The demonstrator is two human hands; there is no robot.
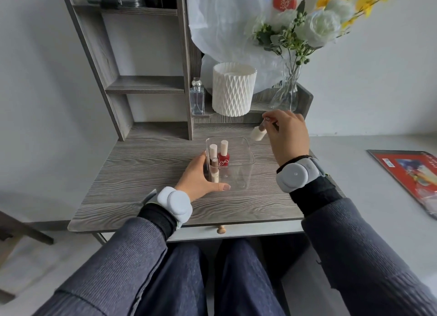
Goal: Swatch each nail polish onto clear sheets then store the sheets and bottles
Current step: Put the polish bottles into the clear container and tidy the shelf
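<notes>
Gripping box [246,147] corner; bottle [258,134] perhaps aloft

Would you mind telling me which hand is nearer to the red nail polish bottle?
Left. The left hand holds the left wall of the clear box, beside the red bottle; the right hand is past its far right corner, holding a beige-capped bottle.

A perfume bottle [197,98] stands beside a white ribbed pot [233,88].

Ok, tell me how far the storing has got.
Done: red bottle and beige bottle stand in the clear box. In hand: the right hand holds a third bottle; the left hand grips the box. Left: that bottle goes in. No sheets in view.
</notes>
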